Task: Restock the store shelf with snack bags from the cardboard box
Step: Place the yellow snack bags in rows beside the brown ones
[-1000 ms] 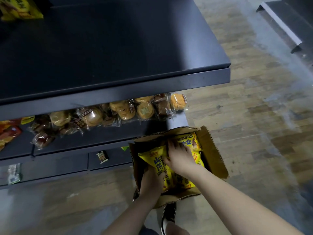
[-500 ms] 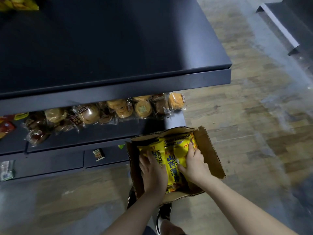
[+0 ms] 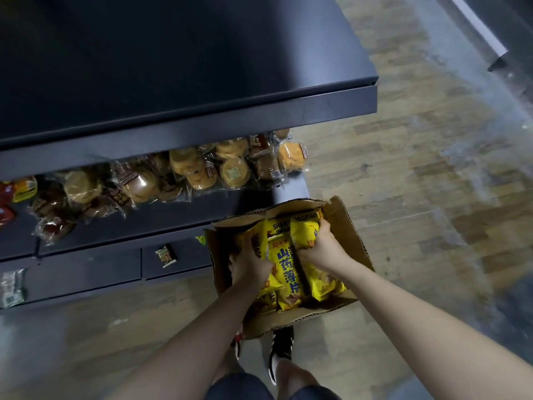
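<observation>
1. The step in hand looks like gathering: both hands are down inside the cardboard box [image 3: 353, 235], which stands open on the wooden floor [image 3: 418, 174] at the right end of the shelf unit, just beside its lower shelf.
2. The left hand [image 3: 249, 265] curls around a bag at the left side of the pile; the right hand [image 3: 321, 248] clutches the top of a bag on the right. The 2 hands sit apart, with 1 bag lying between them.
3. The snack bags [image 3: 288, 268] are bright yellow and glossy with blue lettering, puffed and crinkled, packed loosely on edge. I judge them light, slippery and easily crushed.
4. Next, I judge, the bags must be lifted clear of the box flaps and carried up and left to the top shelf [image 3: 173, 67], whose dark surface shows bare here.
5. The lower shelf [image 3: 184, 210] already carries wrapped buns [image 3: 202, 171], so the yellow bags likely belong higher.
</observation>
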Tool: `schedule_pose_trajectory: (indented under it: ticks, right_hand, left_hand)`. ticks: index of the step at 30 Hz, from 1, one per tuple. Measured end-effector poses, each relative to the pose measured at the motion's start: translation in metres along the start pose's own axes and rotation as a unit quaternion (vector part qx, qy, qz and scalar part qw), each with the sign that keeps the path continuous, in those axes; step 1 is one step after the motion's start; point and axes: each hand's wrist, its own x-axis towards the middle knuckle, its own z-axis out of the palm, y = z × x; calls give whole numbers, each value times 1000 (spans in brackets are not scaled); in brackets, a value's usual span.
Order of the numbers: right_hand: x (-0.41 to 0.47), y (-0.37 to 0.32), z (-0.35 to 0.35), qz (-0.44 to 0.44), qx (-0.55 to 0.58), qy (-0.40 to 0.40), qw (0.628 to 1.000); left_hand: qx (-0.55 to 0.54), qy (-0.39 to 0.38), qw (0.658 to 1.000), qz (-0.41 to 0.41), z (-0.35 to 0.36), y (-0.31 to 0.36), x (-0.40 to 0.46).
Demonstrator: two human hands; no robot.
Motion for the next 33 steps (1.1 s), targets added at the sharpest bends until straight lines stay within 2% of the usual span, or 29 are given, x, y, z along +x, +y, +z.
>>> schedule_pose_trajectory:
  ticks: [2, 5, 7, 10, 11, 13, 15, 18, 22, 23, 26, 28, 30, 33]
  right_hand:
    - [-5, -2, -7, 13, 80, -14, 997]
    - [-24, -8, -23, -20, 241, -74, 967]
    - [-43, -10, -32, -10, 349, -147, 925]
    - [-68, -12, -40, 21, 436, -214, 874]
    - [-75, -14, -43, 25, 466, -225, 855]
    - [-91, -23, -50, 26, 525, -243, 816]
    - [-101, -41, -56, 5, 539, -246, 805]
    - [-117, -74, -69, -68, 507, -235, 826]
    - [-149, -117, -82, -119, 486, -221, 837]
    - [-154, -124, -83, -138, 478, -233, 835]
    - [-173, -152, -86, -190, 502, -288, 793]
    - [-178, -176, -91, -225, 503, -241, 799]
    - [-185, -205, -99, -256, 512, -202, 795]
    - [-179, -247, -100, -320, 501, -90, 799]
  left_hand:
    - [-43, 8, 998, 43, -7, -1, -2]
    - [-230, -48, 970, 57, -27, 0, -17]
    - [-378, -140, 915, 32, -42, -1, -33]
    - [-537, -274, 798, -2, -68, -6, -55]
    - [-561, -300, 771, 5, -76, -8, -63]
    - [-587, -321, 743, 36, -95, -9, -77]
    - [-605, -287, 738, 78, -112, -7, -93]
    - [-619, -253, 734, 119, -145, 1, -116]
    - [-530, -151, 827, 115, -201, 20, -152]
    - [-519, -123, 834, 140, -211, 19, -161]
    - [-526, -38, 833, 167, -243, 21, -169]
    - [-529, 12, 826, 195, -261, 27, -174]
    - [-514, 39, 817, 259, -280, 33, -180]
    - [-454, 159, 815, 324, -304, 48, -176]
